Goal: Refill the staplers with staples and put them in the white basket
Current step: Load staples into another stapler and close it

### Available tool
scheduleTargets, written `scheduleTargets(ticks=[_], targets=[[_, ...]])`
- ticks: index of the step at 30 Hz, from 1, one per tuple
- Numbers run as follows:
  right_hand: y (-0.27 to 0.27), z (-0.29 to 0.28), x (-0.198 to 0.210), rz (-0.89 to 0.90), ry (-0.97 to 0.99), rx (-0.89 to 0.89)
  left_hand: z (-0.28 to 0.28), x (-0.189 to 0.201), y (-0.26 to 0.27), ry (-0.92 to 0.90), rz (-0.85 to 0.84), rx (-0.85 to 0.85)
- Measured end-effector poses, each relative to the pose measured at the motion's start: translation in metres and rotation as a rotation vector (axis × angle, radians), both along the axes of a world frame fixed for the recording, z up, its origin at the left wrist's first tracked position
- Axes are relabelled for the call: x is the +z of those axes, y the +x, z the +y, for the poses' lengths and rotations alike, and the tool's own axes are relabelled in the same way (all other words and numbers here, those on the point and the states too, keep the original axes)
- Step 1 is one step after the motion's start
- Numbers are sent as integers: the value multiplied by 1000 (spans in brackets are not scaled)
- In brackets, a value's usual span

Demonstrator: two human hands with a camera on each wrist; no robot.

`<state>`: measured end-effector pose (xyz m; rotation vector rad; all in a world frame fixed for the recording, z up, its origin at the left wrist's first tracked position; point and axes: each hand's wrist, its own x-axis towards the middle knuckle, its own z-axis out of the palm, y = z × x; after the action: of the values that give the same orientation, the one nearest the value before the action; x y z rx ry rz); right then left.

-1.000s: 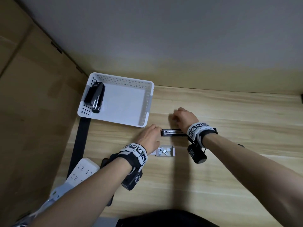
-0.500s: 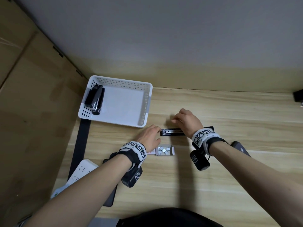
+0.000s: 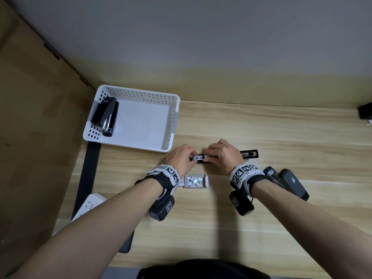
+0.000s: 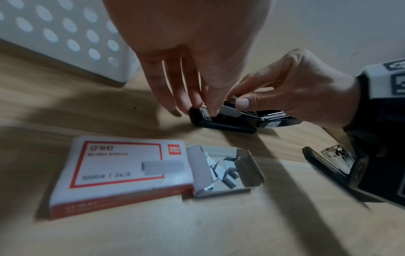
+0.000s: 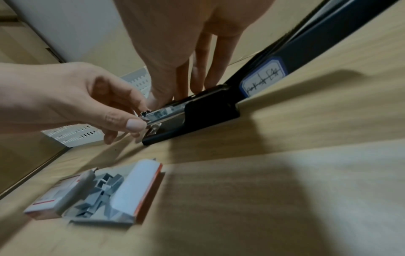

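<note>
A black stapler lies opened flat on the wooden table, its lid swung out to the right. My left hand pinches the front tip of its metal magazine between thumb and forefinger. My right hand grips the magazine's sides just behind that, thumb on the near side. An open staple box with loose staple strips sits just in front of the hands. The white basket stands at the back left, with another black stapler lying inside along its left wall.
A third black stapler lies on the table beside my right wrist. A white power strip and a dark flat device lie under my left forearm. A wooden side panel rises to the left, and a wall runs behind the table.
Both hands have closed in on the opened stapler. The right hand came back from its far side onto the magazine, and the left hand moved right to pinch the front tip.
</note>
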<state>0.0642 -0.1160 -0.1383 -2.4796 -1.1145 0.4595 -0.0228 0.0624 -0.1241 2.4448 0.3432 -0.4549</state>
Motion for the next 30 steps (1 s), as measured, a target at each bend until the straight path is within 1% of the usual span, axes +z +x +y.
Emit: scheduleTargets(ticks=[12,16,21,23,26,28,30], targets=[[-3,1,-14,6,15,10,2,3,5,-11,16,-9],[-2,0,-6,17,25,13,2,8,5,-9,21,-12],[-11,-20,12,-22,145,-52,6,19,-5,-28,6,13],[-19,-28,16,4,164,-46,7,23,-16,-55,-41,44],[-36,-30,20,57,136,36,4,26,-35,-69,-134,24],[-50,-26,22,99,75,85,-1,26,-50,-51,-104,-23],[-64,-20,21,117,-39,84,-5,22,-65,-38,-56,-42]])
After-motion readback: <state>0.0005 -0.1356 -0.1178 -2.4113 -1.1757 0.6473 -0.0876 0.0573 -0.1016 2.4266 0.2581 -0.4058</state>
